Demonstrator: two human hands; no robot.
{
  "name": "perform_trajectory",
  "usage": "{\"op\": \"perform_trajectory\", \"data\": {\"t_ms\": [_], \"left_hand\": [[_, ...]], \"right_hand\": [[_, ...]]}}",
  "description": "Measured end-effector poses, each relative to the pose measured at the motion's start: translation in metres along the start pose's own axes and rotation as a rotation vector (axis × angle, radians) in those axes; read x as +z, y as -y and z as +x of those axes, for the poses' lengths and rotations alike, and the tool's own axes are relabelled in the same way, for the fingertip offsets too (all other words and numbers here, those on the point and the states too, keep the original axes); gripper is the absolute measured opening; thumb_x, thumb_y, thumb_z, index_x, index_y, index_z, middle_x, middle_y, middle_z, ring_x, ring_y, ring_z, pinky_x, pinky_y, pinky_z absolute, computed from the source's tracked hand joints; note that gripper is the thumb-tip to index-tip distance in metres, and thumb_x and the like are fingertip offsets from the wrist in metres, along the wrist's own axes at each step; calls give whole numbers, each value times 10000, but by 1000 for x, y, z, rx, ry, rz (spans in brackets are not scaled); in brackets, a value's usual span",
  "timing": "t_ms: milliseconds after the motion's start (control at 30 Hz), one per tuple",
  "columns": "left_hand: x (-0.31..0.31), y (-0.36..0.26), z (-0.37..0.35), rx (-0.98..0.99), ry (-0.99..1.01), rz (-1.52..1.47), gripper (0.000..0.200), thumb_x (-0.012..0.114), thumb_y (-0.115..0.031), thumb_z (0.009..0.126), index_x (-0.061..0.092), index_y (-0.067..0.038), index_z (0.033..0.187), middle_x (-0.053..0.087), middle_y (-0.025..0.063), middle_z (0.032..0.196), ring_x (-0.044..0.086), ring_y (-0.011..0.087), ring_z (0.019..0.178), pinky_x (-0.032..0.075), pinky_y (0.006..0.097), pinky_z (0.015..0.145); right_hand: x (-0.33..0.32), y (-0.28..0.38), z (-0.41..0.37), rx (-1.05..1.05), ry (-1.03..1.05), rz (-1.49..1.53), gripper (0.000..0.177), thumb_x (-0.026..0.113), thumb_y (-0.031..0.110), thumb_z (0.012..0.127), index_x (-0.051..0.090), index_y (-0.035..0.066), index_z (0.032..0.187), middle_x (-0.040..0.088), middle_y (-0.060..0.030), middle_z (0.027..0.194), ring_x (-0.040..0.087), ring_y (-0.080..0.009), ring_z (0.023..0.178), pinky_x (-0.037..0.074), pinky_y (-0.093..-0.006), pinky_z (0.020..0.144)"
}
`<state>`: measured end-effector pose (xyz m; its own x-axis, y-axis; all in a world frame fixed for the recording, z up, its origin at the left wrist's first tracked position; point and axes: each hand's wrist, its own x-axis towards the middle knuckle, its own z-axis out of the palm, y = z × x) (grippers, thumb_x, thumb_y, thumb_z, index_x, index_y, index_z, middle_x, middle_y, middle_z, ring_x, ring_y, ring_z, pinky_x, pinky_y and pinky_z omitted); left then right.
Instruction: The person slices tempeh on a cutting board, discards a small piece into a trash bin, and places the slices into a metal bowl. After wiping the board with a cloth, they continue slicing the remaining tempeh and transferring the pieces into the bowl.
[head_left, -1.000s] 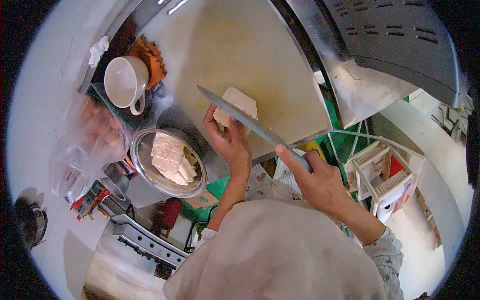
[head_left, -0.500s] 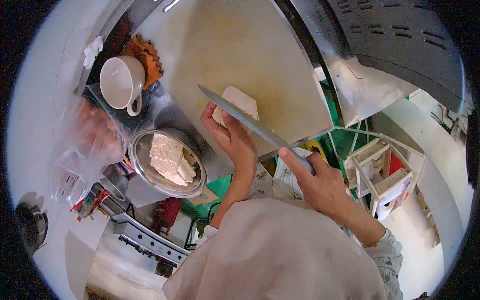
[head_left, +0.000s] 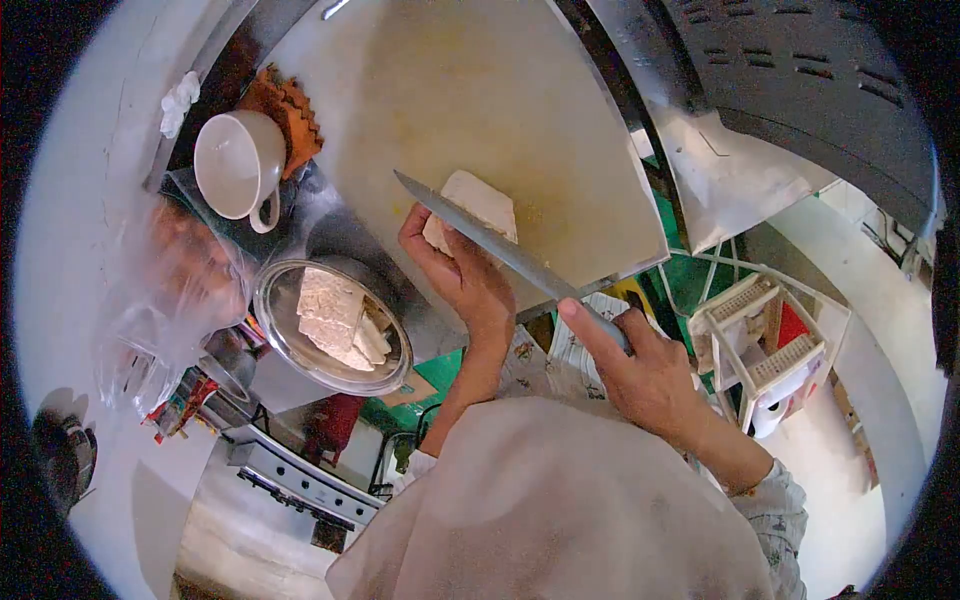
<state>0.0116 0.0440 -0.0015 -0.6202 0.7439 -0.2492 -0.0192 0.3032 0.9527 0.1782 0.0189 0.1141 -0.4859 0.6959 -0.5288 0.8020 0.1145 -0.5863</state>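
Note:
On the large pale cutting board [head_left: 500, 90] lies a cream-coloured food block [head_left: 478, 200] that looks like tofu or tempeh. My left hand [head_left: 468, 275] is closed around its near-left side, thumb and fingers pressed on it. A long knife [head_left: 490, 240] lies slantwise over the block, its tip beyond my left fingers; the blade partly hides the block. My right hand [head_left: 645, 370] grips the knife's handle, thumb along the top. To the left of my left hand, a round metal bowl [head_left: 275, 325] contains several similar pale slabs [head_left: 335, 315].
Left of the board stand a white mug [head_left: 240, 165] and a brown scalloped-edged item [head_left: 285, 115]. Clear plastic bags [head_left: 180, 280] lie beyond the bowl. A stove [head_left: 300, 480] is at lower left, a cream rack [head_left: 765, 340] at right.
The camera view shifts very slightly. Both hands, the knife and the block keep nearly the same positions.

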Motion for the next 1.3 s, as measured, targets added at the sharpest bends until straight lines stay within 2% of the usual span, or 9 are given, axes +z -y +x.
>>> {"op": "perform_trajectory", "data": {"t_ms": [67, 100, 167, 600, 667, 800, 1000, 1067, 1300], "left_hand": [[-2, 5, 1, -14, -9, 15, 514, 492, -457, 890, 330, -96, 1217, 444, 82, 1181, 469, 225, 1055, 418, 372, 879], [-1, 4, 1, -15, -10, 15, 514, 492, -457, 890, 330, -96, 1217, 444, 82, 1181, 469, 225, 1055, 418, 372, 879], [1, 0, 0, 28, 8, -42, 390, 425, -337, 946, 366, -12, 1154, 417, 109, 1116, 419, 191, 1048, 333, 328, 928], [-3, 5, 2, 59, 19, -21, 370, 422, -310, 948, 370, 0, 1144, 411, 110, 1109, 412, 188, 1042, 317, 330, 935], [-6, 7, 3, 12, 29, 38, 556, 495, -481, 881, 333, -71, 1219, 450, 97, 1152, 463, 229, 1036, 400, 379, 887], [-2, -2, 3, 20, -4, 104, 551, 477, -476, 891, 328, -60, 1220, 456, 104, 1148, 469, 230, 1026, 406, 374, 880], [-4, 2, 3, 4, 15, 70, 522, 461, -442, 910, 324, -46, 1223, 454, 119, 1162, 474, 222, 1022, 405, 345, 869], [-4, 2, 3, 53, 34, 78, 346, 401, -291, 955, 391, 4, 1136, 423, 117, 1105, 412, 210, 1042, 300, 339, 941], [-3, -5, 3, 37, 33, 137, 326, 416, -265, 951, 390, 2, 1136, 436, 119, 1090, 422, 209, 1026, 312, 325, 924]], "right_hand": [[-1, 1, 0, -3, 4, -15, 703, 570, 16, 735, 350, 261, 1356, 508, -134, 855, 579, -306, 602, 479, -405, 450], [-1, 2, 0, 6, 7, -14, 702, 569, 14, 733, 354, 265, 1353, 512, -131, 852, 579, -301, 599, 480, -401, 451], [0, 2, -1, 16, 11, -13, 702, 569, 13, 731, 358, 268, 1351, 515, -129, 850, 579, -297, 596, 480, -396, 452], [0, 3, 2, 31, -13, -14, 695, 572, 8, 714, 401, 278, 1331, 489, -101, 752, 557, -268, 542, 454, -380, 412], [-1, 4, 4, 40, 6, -20, 699, 572, 5, 712, 399, 277, 1332, 480, -97, 742, 553, -267, 534, 450, -385, 405], [1, 2, 5, -14, -65, -20, 709, 576, -11, 699, 398, 244, 1336, 472, -95, 734, 539, -255, 509, 443, -374, 390], [2, -1, 9, -63, -91, -7, 702, 581, -19, 690, 412, 218, 1329, 494, -108, 753, 525, -244, 485, 445, -360, 386], [4, -2, 10, -75, -115, -5, 699, 581, -20, 690, 416, 218, 1326, 504, -113, 762, 525, -244, 484, 448, -360, 388], [8, -4, 17, -35, -95, 38, 669, 578, 2, 717, 413, 220, 1327, 516, -142, 766, 532, -263, 486, 461, -371, 402]]}}
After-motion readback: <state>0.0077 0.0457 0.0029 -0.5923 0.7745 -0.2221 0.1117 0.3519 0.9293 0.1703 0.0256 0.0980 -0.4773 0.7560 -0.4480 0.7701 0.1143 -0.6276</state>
